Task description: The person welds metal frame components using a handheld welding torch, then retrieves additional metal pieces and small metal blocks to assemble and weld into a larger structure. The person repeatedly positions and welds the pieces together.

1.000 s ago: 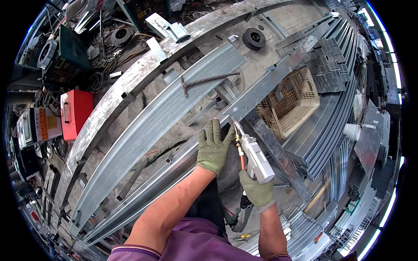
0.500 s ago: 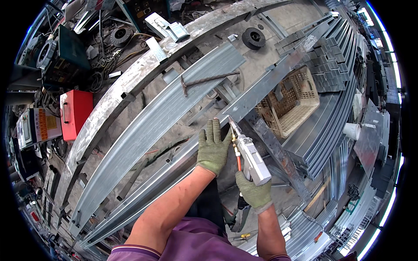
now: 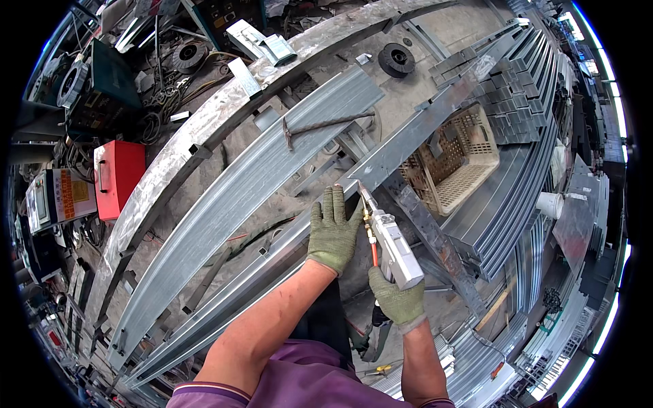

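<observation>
My left hand (image 3: 333, 234), in a green knit glove, lies with its fingers stretched out over the near steel beam (image 3: 292, 234). My right hand (image 3: 398, 296), gloved alike, is closed round the rear of a silver welding gun (image 3: 396, 251). Brass fittings and an orange hose run along the gun's left side. Its narrow nozzle points away from me and meets the beam's surface around a joint, just right of my left fingertips. Whether the nozzle touches the metal I cannot tell. A wide galvanized channel (image 3: 252, 170) lies beyond, with a rusty hammer-shaped bar (image 3: 326, 124) on it.
A beige plastic crate (image 3: 469, 183) stands right of the beam, beside stacked steel profiles (image 3: 507, 211). A rusty crossbar (image 3: 435, 238) runs below the beam. A long curved beam (image 3: 170, 146), a red box (image 3: 120, 178) and a black spool (image 3: 396, 60) lie farther off.
</observation>
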Available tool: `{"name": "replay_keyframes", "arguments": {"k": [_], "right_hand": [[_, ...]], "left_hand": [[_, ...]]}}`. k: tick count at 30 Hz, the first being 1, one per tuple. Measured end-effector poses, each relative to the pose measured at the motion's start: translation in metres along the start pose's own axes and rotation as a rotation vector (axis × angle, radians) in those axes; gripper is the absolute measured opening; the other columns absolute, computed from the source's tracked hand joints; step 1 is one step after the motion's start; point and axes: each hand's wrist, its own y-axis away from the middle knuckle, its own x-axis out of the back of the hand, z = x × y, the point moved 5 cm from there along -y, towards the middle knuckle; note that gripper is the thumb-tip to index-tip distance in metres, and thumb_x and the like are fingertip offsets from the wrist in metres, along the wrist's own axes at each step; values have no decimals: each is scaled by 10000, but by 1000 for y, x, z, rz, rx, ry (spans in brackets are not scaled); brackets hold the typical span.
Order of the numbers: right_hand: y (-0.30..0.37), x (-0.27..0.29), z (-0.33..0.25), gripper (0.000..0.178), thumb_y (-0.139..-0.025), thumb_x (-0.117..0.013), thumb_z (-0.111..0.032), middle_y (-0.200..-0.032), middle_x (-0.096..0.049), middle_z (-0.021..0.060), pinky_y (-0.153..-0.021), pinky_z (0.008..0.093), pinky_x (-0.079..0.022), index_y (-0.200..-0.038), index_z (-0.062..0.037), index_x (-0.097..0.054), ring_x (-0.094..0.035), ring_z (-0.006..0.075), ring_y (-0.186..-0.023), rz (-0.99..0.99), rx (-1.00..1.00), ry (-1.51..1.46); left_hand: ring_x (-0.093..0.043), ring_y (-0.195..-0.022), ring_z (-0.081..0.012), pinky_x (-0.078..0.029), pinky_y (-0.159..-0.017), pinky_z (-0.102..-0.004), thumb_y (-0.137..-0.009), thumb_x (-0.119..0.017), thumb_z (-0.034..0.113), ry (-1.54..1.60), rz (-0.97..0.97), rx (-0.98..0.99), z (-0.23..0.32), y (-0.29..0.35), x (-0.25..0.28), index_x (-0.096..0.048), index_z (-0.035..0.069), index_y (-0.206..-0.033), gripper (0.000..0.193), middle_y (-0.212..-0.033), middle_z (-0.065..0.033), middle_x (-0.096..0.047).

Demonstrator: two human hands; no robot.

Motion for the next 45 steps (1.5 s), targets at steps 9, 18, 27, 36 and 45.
{"name": "replay_keyframes", "arguments": {"k": [9, 18, 27, 36, 45], "right_hand": [[1, -1, 0, 191, -884, -819, -178, -796, -750, 147, -663, 409, -599, -991, -30, -764, -779, 323, -743, 5, 12, -22], [0, -2, 1, 203, -881, -819, -171, -810, -758, 155, -675, 406, -604, -1012, -25, -766, -784, 326, -751, 5, 28, -18], [0, -4, 2, 196, -882, -819, -181, -810, -761, 154, -673, 408, -605, -1005, -36, -775, -788, 319, -753, 18, 33, 4], [1, -4, 6, 198, -877, -827, -188, -789, -760, 144, -661, 406, -600, -987, -31, -780, -787, 313, -733, 17, -13, -33], [-2, -3, 0, 175, -882, -818, -180, -763, -751, 139, -640, 392, -593, -941, -23, -767, -793, 289, -727, -11, -56, -53]], "left_hand": [[-185, -1650, -451, -194, -1282, -647, -1003, -630, 389, -76, 14, 0, -2, -1, -8, -422, 268, -1669, 708, -1767, -292, -203], [-212, -1640, -463, -205, -1283, -656, -1031, -556, 299, -12, 15, 1, -1, 0, -3, -449, 259, -1651, 631, -1767, -293, -203], [-206, -1642, -460, -192, -1286, -657, -1016, -595, 350, -38, 3, 2, -2, -1, -10, -458, 256, -1649, 655, -1758, -294, -226], [-197, -1645, -455, -194, -1286, -654, -992, -646, 384, -66, 20, -3, -1, 0, -8, -454, 253, -1652, 700, -1749, -298, -244], [-206, -1641, -477, -182, -1287, -670, -1053, -499, 247, 36, 5, 11, -1, 0, -3, -460, 245, -1642, 590, -1757, -294, -233]]}}
